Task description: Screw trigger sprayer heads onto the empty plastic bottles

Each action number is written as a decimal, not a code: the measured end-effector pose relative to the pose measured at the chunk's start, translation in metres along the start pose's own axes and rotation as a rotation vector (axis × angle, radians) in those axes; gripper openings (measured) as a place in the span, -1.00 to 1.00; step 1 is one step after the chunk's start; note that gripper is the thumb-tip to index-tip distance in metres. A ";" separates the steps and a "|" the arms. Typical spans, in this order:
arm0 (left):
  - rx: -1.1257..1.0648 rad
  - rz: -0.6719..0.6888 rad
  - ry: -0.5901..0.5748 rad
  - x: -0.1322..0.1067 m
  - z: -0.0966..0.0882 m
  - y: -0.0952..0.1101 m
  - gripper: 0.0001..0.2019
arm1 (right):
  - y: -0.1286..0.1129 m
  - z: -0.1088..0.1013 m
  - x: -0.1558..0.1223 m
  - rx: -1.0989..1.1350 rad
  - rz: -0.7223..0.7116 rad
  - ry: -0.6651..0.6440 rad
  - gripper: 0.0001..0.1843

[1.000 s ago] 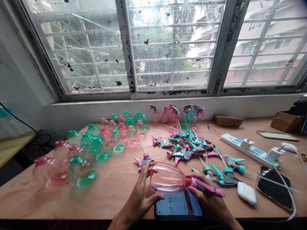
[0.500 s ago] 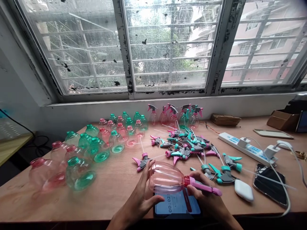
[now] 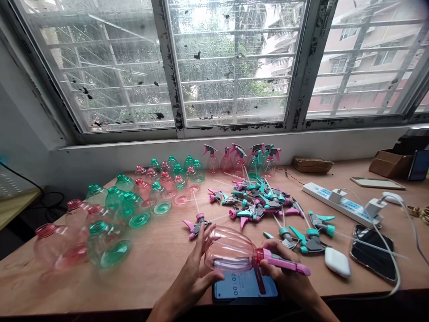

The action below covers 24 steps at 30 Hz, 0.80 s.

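My left hand [image 3: 194, 273] wraps round the body of a clear pink bottle [image 3: 231, 254] lying on its side just above the table's near edge. At the bottle's neck, my right hand [image 3: 284, 279] grips the pink spray head [image 3: 284, 264] that sits there, nozzle pointing right. Under both hands lies a phone [image 3: 246, 290] showing a timer.
Empty pink and green bottles [image 3: 110, 223] stand at the left. A pile of loose spray heads [image 3: 264, 203] lies mid-table, with finished sprayers [image 3: 241, 161] by the window wall. To the right are a power strip [image 3: 342, 203], a white charger case [image 3: 337, 262], another phone [image 3: 372, 257] and cardboard boxes [image 3: 389, 164].
The view has shifted slightly, so everything sits a little further left in the frame. Both hands keep their grip on the bottle and spray head, with only small finger movement.
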<state>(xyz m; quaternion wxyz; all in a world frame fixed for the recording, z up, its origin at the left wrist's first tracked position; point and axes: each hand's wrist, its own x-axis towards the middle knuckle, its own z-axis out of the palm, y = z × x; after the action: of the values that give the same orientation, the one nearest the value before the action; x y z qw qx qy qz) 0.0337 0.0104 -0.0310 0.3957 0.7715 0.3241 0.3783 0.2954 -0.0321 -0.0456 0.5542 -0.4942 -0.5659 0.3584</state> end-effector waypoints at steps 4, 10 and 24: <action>0.030 0.018 -0.009 0.001 -0.003 0.000 -0.08 | 0.003 -0.004 0.001 0.050 -0.022 -0.029 -0.76; 0.111 0.103 -0.083 -0.002 -0.006 -0.005 -0.10 | 0.006 -0.011 0.002 -0.022 -0.046 -0.015 -0.73; 0.203 0.134 -0.050 -0.001 -0.006 -0.005 -0.06 | 0.003 -0.002 -0.003 0.358 0.155 -0.004 -0.62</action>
<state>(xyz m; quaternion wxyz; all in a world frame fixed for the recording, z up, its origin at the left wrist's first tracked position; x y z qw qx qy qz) 0.0273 0.0143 -0.0328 0.2972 0.8367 0.2984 0.3501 0.2978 -0.0348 -0.0486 0.6030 -0.4291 -0.4545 0.4957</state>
